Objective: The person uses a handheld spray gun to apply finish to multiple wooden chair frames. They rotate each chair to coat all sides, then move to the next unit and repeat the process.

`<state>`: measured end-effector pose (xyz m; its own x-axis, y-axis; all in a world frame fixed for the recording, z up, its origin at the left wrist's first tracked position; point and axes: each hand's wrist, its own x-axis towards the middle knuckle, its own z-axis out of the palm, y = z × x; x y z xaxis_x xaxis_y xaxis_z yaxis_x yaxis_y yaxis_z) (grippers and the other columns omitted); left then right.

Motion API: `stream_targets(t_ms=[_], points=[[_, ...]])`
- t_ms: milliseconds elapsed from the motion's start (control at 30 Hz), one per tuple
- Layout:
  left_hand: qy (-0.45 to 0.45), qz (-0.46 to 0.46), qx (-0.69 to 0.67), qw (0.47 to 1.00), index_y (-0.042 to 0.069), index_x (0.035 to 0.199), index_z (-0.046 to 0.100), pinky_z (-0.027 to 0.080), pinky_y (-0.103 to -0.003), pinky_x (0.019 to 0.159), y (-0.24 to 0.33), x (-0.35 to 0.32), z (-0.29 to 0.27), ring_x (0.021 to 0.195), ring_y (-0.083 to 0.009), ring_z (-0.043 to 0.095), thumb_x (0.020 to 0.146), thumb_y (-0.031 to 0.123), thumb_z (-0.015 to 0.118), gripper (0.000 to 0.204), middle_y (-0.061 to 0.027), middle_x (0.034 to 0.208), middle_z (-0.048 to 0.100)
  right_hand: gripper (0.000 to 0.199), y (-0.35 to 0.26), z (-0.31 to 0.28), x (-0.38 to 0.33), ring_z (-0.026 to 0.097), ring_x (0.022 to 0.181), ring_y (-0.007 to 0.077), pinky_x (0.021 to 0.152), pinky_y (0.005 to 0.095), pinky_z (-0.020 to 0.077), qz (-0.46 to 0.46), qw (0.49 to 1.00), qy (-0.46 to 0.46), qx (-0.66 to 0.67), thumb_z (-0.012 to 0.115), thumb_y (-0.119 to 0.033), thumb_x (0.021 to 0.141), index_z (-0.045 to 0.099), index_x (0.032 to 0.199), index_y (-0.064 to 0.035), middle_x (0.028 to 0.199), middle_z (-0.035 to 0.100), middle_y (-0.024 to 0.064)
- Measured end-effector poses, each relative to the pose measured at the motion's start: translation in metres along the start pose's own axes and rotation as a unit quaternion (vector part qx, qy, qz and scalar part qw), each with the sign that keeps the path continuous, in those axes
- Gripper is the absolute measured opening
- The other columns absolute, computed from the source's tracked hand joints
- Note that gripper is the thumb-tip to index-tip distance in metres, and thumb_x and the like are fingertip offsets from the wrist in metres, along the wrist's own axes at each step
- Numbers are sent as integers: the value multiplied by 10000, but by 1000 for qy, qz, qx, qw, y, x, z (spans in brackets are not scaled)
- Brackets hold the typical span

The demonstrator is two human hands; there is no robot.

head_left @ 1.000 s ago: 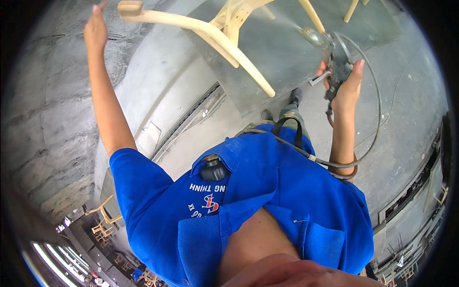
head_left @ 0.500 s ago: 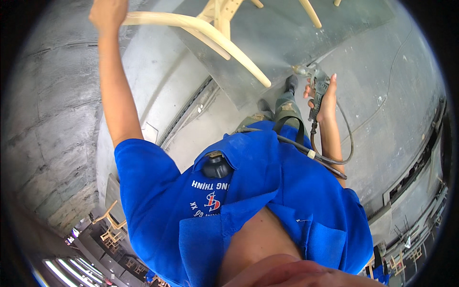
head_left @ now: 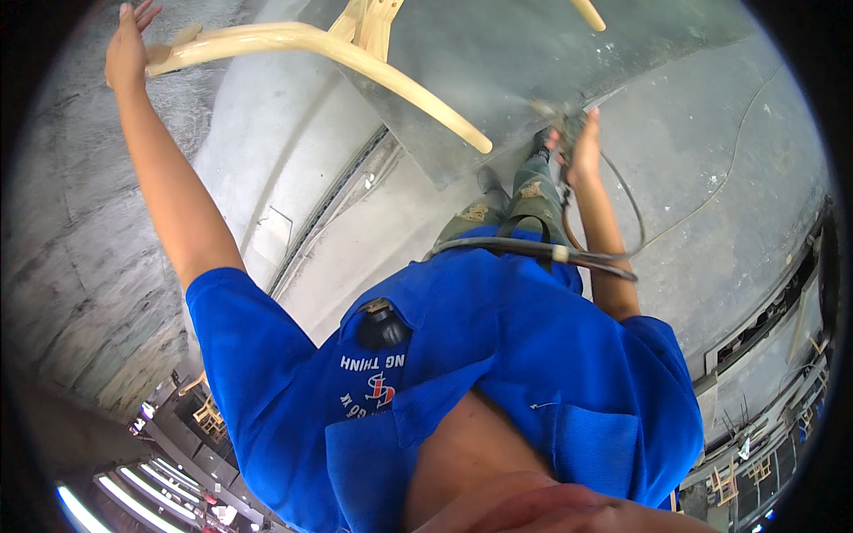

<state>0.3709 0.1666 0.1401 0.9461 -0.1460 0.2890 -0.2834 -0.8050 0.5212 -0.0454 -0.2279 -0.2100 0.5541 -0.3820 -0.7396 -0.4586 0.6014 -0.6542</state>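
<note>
A pale wooden chair frame (head_left: 267,37) reaches in from the top edge, with one long curved piece sloping down toward the middle. At that piece's left end is my left hand (head_left: 127,55), its fingers stretched out and its palm side against or very close to the wood. My right hand (head_left: 582,155) is wrapped round a spray gun (head_left: 567,124), blurred by motion, whose nozzle points left toward the chair. A faint mist hangs in front of the nozzle. A hose (head_left: 636,209) loops from the gun past my right forearm.
Beneath the chair lies a dark grey board or sheet (head_left: 426,98). A thicker hose (head_left: 515,246) crosses my waist. At left rises a grey stained wall (head_left: 80,213). A thin line (head_left: 733,151) trails over the right floor. More wooden chairs (head_left: 724,482) stand far off.
My left hand has moved left and down with the chair's curved end, and its fingers have straightened. The chair has shifted left. The spray gun has swung slightly left and up.
</note>
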Motion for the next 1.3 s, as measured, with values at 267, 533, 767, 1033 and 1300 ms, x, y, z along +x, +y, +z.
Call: stream_targets(t_ms=[267, 533, 767, 1033, 1300], points=[[46, -6, 60, 997, 173, 1239, 730, 296, -319, 1148, 0, 3, 9, 1262, -168, 567, 1018, 586, 388, 579, 13, 1152, 752, 803, -6, 141, 88, 617, 564, 186, 478, 296, 371, 12, 985, -145, 95, 270, -753, 962, 654, 983, -48, 688, 639, 75], [101, -8, 90, 991, 178, 1184, 760, 372, -286, 1069, 12, -7, 17, 1175, -133, 610, 981, 618, 454, 574, 39, 1095, 766, 739, 42, 99, 92, 598, 548, 161, 443, 289, 361, 26, 999, 23, -28, 385, -723, 955, 675, 1000, -45, 670, 622, 57], [156, -10, 271, 950, 326, 1018, 808, 470, -295, 881, 11, -12, 17, 928, -143, 686, 892, 754, 477, 555, 70, 978, 776, 667, -78, 112, 4, 605, 674, 109, 515, 276, 341, -57, 986, -154, -19, 332, -683, 982, 618, 1050, -84, 755, 636, 19], [166, -27, 249, 954, 89, 1061, 771, 517, -385, 841, 66, -62, 26, 954, -308, 706, 980, 520, 544, 494, -120, 978, 758, 697, -175, 255, -22, 645, 882, 168, 727, 301, 469, -128, 922, -361, 62, 343, -646, 1002, 643, 1199, -48, 981, 690, 117], [204, 60, 123, 969, 260, 974, 821, 481, -268, 869, 73, -84, 35, 928, -94, 691, 936, 651, 537, 485, 85, 938, 780, 685, -159, 182, 0, 639, 710, 120, 510, 261, 349, -115, 965, -237, 8, 266, -678, 996, 621, 1061, -95, 785, 671, 32]])
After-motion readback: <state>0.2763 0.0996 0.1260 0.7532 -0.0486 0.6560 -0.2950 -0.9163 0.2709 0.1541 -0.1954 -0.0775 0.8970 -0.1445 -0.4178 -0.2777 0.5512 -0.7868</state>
